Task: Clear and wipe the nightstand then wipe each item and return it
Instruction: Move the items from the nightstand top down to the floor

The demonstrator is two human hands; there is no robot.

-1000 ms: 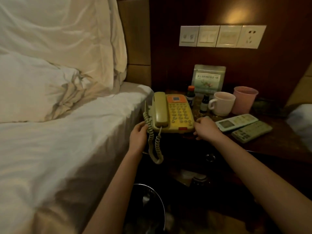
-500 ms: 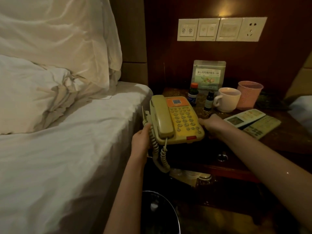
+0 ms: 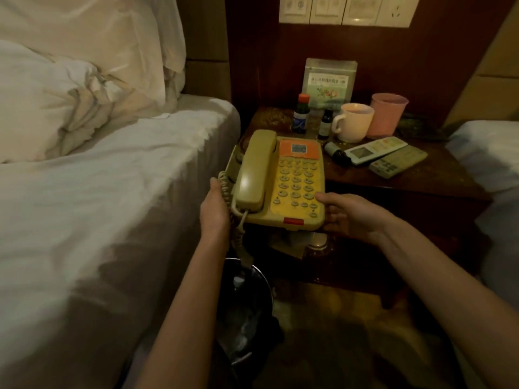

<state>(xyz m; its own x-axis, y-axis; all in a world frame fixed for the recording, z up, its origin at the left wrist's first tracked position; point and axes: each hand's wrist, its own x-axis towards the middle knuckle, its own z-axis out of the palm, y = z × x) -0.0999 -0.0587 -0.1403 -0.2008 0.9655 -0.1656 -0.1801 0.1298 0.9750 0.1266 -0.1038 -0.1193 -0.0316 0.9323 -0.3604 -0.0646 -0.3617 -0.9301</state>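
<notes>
A yellowed corded telephone (image 3: 292, 181) with an orange label is held up over the front left corner of the dark wooden nightstand (image 3: 438, 186). My left hand (image 3: 214, 206) grips its left side by the coiled cord, and my right hand (image 3: 348, 213) grips its lower right corner. Behind it on the nightstand stand two small bottles (image 3: 302, 115), a white mug (image 3: 354, 125), a pink cup (image 3: 387, 115) and a green packet (image 3: 331, 81) against the wall. A dark bottle (image 3: 338, 153) lies on its side beside two remote controls (image 3: 377, 150).
A bed with white sheets (image 3: 98, 206) and pillows fills the left. A dark waste bin (image 3: 247, 310) stands on the floor below the phone. A second bed's edge (image 3: 491, 147) shows at the right. Wall switches (image 3: 345, 9) sit above the nightstand.
Both hands have lifted the telephone off the nightstand and drawn it toward me. A dark bottle lying on its side, earlier hidden behind my right hand, now shows.
</notes>
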